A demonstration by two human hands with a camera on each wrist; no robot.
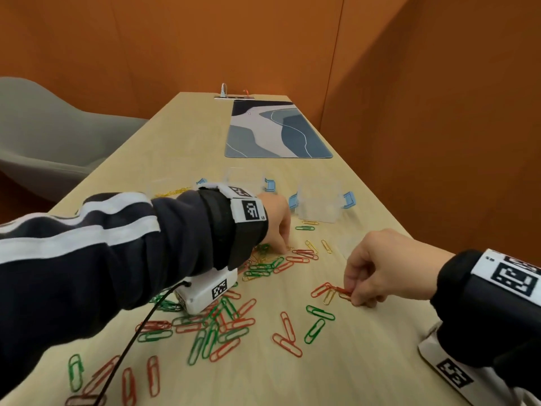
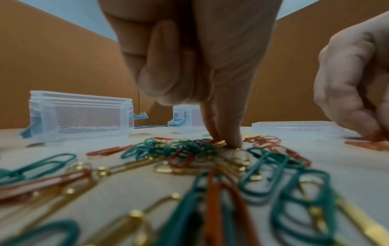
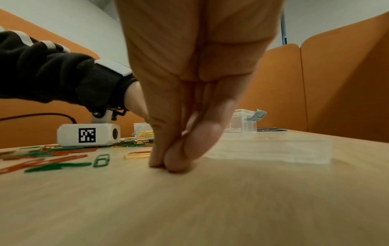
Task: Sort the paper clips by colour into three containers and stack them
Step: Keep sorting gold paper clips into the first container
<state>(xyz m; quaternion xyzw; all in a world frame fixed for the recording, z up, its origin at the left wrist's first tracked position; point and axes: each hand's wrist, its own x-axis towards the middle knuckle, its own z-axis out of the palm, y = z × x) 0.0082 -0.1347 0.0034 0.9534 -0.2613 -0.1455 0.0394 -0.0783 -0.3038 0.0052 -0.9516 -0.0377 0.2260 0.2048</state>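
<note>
Right hand [image 1: 377, 268] is pinching thin red wire paper clips [image 1: 336, 290] near the right, left hand [image 1: 276, 222] pinching into the tangled pile, so linked clips could easily drag wrong colours along.

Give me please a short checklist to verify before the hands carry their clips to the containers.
1. Right hand pinches red clips: ok.
2. Only red in that pinch: cannot tell; a gold clip lies against them.
3. Left hand has a gold clip at its fingertips: ok; lifted: not ok.
4. Container beyond the pile is open: ok.
5. Gold clips already in the left container: ok.
6. Lid lies flat, off the containers: ok.
</note>
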